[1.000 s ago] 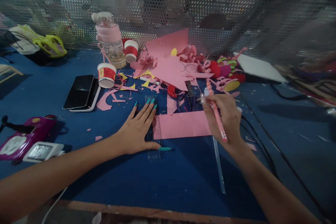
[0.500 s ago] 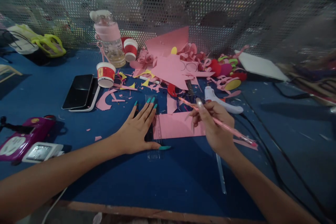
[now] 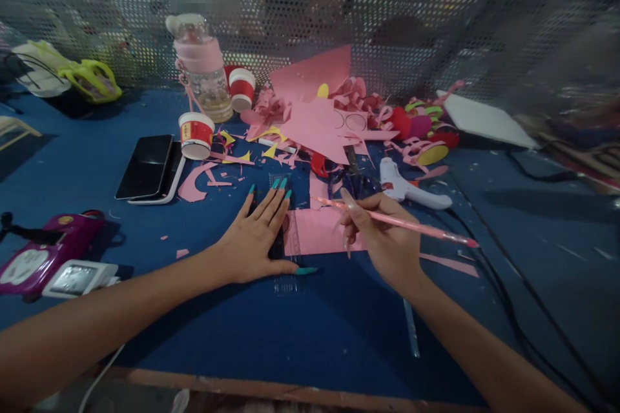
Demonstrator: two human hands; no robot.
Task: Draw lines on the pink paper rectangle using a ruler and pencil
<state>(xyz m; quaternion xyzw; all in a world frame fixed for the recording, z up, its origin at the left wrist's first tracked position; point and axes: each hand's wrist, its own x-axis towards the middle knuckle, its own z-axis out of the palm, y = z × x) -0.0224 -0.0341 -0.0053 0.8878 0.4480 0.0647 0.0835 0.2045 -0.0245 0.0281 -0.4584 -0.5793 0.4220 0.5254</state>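
My left hand point(image 3: 254, 232) lies flat with fingers spread, pressing a clear ruler point(image 3: 287, 284) onto the table. The ruler stands crosswise over the left end of a pink paper strip point(image 3: 320, 235). A pink pencil point(image 3: 411, 224) is pinched in my right hand point(image 3: 385, 235), above the strip's right part. Its tip points left, close to the strip's upper edge near the ruler. The fingers of my right hand cover the strip's right end. Just beyond that hand lies a white glue gun point(image 3: 411, 190).
Pink scraps and cutouts point(image 3: 314, 129) pile up at the back, before a perforated metal screen point(image 3: 310, 6). To the left are a water bottle point(image 3: 203, 71), paper cups point(image 3: 196, 135), a phone point(image 3: 145, 166) and a purple toy car point(image 3: 46, 251). Black cables point(image 3: 498, 290) run along the right.
My right hand has moved left with the pencil, bringing its tip nearer the ruler and tilting the pencil flatter. My left hand stays on the ruler.
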